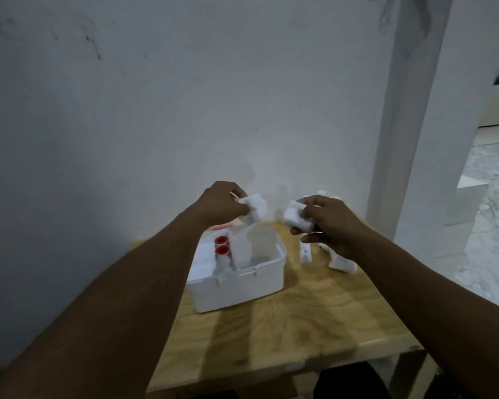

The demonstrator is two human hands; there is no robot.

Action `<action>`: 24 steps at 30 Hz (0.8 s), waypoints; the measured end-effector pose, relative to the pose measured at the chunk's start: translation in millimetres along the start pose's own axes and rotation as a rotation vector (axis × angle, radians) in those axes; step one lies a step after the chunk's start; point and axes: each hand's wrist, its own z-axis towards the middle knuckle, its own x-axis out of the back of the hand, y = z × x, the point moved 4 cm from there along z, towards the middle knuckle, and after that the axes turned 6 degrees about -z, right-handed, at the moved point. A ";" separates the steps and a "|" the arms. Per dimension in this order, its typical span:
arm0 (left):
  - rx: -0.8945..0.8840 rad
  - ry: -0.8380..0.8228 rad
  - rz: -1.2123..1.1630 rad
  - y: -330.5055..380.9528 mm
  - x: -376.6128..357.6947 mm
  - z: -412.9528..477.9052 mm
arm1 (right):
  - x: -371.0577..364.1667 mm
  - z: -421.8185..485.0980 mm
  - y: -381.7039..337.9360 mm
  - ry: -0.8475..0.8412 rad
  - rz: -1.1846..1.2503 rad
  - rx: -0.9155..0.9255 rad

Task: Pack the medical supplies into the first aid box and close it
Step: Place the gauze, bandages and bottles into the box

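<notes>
White gauze roll [252, 210] is gripped by left hand [222, 204], another roll [296, 218] by right hand [327, 223]; open first aid box [239, 286] is seen just below left hand, on wooden table [314, 326]

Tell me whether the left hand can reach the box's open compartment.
Likely yes: the left hand, gripping a white wad, hangs above the far edge of the open box, with nothing between. The red-capped bottles stand in its left part.
</notes>
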 end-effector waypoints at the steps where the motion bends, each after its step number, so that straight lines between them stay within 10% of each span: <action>1: 0.028 0.007 -0.037 -7.3 10.1 -5.4 | -12.8 0.8 -3.3 -0.027 -0.036 0.021; 24: 0.234 0.029 -0.390 -99.1 65.4 -54.8 | -168.2 -2.7 9.9 -0.236 -0.737 0.412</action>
